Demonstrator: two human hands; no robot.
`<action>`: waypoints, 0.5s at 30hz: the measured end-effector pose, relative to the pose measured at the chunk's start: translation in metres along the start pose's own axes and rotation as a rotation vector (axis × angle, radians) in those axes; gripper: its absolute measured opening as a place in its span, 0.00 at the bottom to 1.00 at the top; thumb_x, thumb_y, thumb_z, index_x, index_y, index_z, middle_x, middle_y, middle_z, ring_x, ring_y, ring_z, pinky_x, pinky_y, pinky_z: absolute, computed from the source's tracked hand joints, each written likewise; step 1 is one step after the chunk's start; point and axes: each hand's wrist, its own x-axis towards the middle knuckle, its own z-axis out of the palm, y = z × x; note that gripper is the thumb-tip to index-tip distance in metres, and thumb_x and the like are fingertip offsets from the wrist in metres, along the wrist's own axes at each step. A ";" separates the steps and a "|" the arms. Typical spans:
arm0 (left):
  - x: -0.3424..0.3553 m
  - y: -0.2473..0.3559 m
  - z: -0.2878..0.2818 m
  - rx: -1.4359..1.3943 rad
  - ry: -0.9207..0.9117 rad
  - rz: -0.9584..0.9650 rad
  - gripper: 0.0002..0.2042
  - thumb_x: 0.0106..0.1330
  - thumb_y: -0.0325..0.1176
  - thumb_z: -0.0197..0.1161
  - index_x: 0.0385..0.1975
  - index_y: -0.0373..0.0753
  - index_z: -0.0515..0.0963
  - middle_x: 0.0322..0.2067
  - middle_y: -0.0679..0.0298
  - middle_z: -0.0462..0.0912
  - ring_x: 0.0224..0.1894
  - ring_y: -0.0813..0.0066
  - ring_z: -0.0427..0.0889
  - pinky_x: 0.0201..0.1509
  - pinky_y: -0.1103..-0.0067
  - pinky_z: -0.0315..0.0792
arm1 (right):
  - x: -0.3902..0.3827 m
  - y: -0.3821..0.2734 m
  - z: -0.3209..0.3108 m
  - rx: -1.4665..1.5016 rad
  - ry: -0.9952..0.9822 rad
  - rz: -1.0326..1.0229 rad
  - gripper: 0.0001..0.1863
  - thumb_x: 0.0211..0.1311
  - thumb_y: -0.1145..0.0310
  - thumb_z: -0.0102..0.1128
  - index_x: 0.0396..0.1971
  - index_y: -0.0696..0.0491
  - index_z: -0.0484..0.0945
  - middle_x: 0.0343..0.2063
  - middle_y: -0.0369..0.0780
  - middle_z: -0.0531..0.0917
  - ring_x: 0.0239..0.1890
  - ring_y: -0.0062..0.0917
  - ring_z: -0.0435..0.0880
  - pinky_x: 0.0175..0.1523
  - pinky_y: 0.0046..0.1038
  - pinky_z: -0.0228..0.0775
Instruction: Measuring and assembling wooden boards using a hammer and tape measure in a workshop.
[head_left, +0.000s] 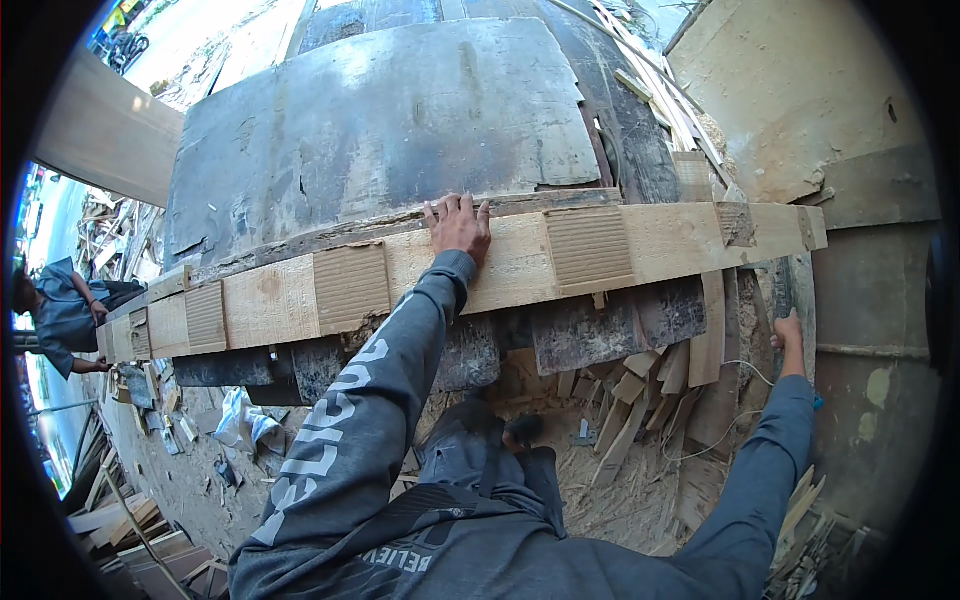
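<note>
A long pale wooden plank (455, 265) lies across the table's near edge, with several ribbed, darker rectangular patches along it. My left hand (460, 228) lies on the plank's upper edge, fingers stretched over it and touching the darker wooden strip (530, 200) behind. To the right, below the plank's right end, my right hand (788, 335) is closed with the thumb up, beside an upright weathered board (803, 300). What its fingers hold, if anything, is hidden. At the far left a co-worker (58, 305) has hands at the plank's other end.
A large worn sheet-topped table (390, 110) fills the area beyond the plank. Wood offcuts (630, 395) are piled underneath at right, near a thin looped wire (700, 455). Scraps and a striped cloth (245, 420) litter the ground. A stained wall (870, 300) stands at right.
</note>
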 end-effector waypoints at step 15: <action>-0.003 -0.004 0.006 -0.004 0.029 0.011 0.23 0.79 0.51 0.45 0.57 0.40 0.76 0.58 0.52 0.75 0.68 0.52 0.67 0.78 0.49 0.45 | -0.165 -0.033 0.110 0.317 -0.009 -0.823 0.23 0.71 0.62 0.57 0.59 0.59 0.78 0.50 0.52 0.86 0.53 0.41 0.87 0.60 0.36 0.76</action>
